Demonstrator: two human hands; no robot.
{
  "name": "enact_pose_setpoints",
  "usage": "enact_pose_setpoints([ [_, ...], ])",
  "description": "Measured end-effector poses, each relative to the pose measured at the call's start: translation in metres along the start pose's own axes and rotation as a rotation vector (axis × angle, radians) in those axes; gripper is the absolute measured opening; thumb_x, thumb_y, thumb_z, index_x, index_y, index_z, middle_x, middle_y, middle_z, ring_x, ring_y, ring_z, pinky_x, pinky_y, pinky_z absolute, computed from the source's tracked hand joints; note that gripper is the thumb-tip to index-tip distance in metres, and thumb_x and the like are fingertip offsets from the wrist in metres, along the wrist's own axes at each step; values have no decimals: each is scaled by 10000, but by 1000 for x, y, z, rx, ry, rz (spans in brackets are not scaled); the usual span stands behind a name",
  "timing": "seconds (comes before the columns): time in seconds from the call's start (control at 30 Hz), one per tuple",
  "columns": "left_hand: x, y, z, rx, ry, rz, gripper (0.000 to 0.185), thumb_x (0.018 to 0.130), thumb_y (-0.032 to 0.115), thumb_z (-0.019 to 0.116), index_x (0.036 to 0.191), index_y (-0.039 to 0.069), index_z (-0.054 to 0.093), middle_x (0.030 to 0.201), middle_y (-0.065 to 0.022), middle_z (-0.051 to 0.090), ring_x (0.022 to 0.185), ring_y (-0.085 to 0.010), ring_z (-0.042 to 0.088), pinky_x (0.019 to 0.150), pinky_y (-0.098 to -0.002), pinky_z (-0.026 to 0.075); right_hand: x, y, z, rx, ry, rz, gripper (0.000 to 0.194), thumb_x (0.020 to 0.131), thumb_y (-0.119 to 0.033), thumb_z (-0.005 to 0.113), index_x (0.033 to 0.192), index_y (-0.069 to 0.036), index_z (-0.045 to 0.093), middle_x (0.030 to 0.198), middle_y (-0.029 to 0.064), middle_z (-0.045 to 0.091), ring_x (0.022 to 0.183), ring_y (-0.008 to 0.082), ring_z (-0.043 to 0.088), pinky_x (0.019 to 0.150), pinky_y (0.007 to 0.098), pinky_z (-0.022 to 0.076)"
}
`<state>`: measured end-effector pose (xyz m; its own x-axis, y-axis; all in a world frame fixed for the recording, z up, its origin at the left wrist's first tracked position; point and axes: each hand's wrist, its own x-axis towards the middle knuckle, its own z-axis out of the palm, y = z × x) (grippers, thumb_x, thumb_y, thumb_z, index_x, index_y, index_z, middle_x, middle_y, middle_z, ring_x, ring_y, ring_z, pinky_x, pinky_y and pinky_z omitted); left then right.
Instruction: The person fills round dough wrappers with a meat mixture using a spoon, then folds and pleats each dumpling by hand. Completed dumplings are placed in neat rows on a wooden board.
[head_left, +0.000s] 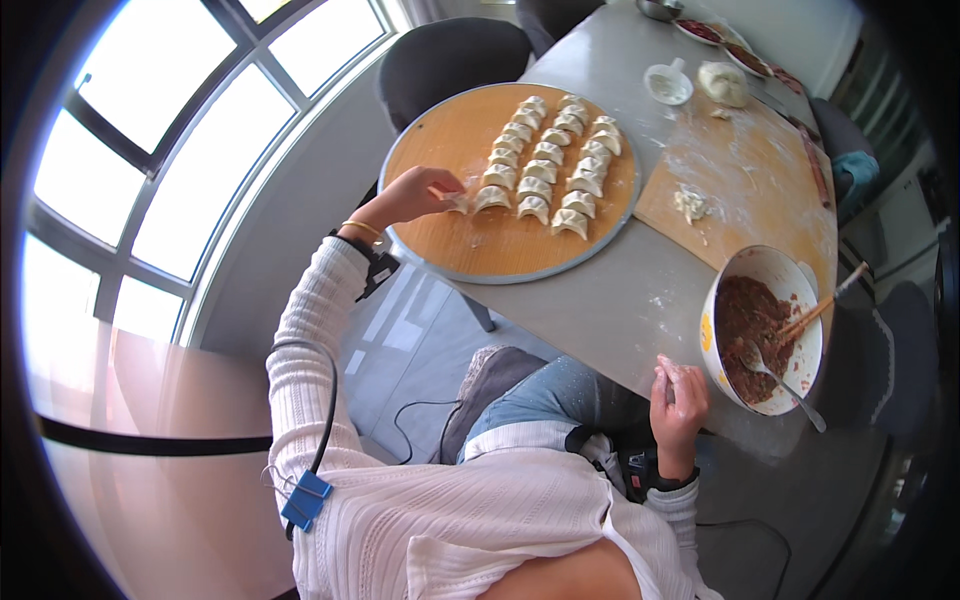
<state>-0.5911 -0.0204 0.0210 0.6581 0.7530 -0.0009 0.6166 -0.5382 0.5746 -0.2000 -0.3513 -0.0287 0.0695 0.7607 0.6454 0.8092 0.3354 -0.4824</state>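
Note:
My left hand (426, 193) is over the left side of a round wooden board (442, 247), its fingertips on a dumpling (459, 202) that touches the board and is partly hidden by them. Beside it, several folded dumplings (534, 187) stand in three rows. My right hand (679, 394), dusted with flour, hovers at the table's near edge with fingers bent together and nothing visible in them. Just right of it stands a white bowl (804, 367) of minced filling (746, 315), holding a metal spoon (787, 386) and chopsticks (817, 309).
A floured rectangular board (750, 165) carries a dough lump (724, 82), dough scraps (688, 204) and a rolling pin (814, 166). Beyond are a small white dish (667, 84), plates of food (701, 31) and a metal bowl (660, 7). A dark chair (450, 64) adjoins the table's far left.

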Motion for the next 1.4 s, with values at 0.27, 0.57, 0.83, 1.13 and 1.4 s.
enact_pose_setpoints([
  [0.27, -2, 60, -14, 216, 73, -51, 417, 754, 1, 746, 1159, 30, 648, 1105, -121, 672, 1020, -280, 661, 882, -375, 537, -22, -15, -120, 487, -97, -1, 52, 861, -50, 702, 811, -43, 690, 849, 100, 725, 758, 242, 709, 674, 334, 577],
  [0.57, 8, 167, 69, -93, 380, 150, 218, 873, -48, 672, 1085, -3, 697, 1025, -109, 704, 936, -194, 687, 836, -316, 555, 40, 101, -297, -90, 391, 584, 227, 986, -151, 622, 895, 43, 696, 787, 75, 709, 700, 119, 635, 656, 272, 498],
  [0.83, 11, 208, 140, -384, 283, 233, 211, 857, -80, 636, 1047, -24, 709, 957, -98, 726, 862, -166, 694, 815, -281, 542, 116, 281, -191, -191, -145, 558, 469, 773, -244, 850, 1131, 16, 694, 940, 143, 733, 862, 202, 707, 794, 322, 552],
  [1.13, 3, 207, 166, -614, 196, 192, 136, 981, 1, 601, 1087, -73, 643, 1015, -98, 699, 961, -156, 677, 895, -283, 536, 133, 340, -144, -252, -372, 603, 457, 548, -252, 925, 888, -9, 740, 842, 174, 726, 800, 292, 709, 713, 397, 543],
  [1.4, 6, 224, 171, -774, 132, 206, 107, 957, -30, 612, 1045, -69, 660, 1000, -106, 709, 948, -161, 687, 881, -278, 539, 110, 331, -170, -187, -269, 567, 396, 596, -248, 913, 854, -8, 731, 818, 139, 720, 725, 238, 680, 690, 349, 532],
])
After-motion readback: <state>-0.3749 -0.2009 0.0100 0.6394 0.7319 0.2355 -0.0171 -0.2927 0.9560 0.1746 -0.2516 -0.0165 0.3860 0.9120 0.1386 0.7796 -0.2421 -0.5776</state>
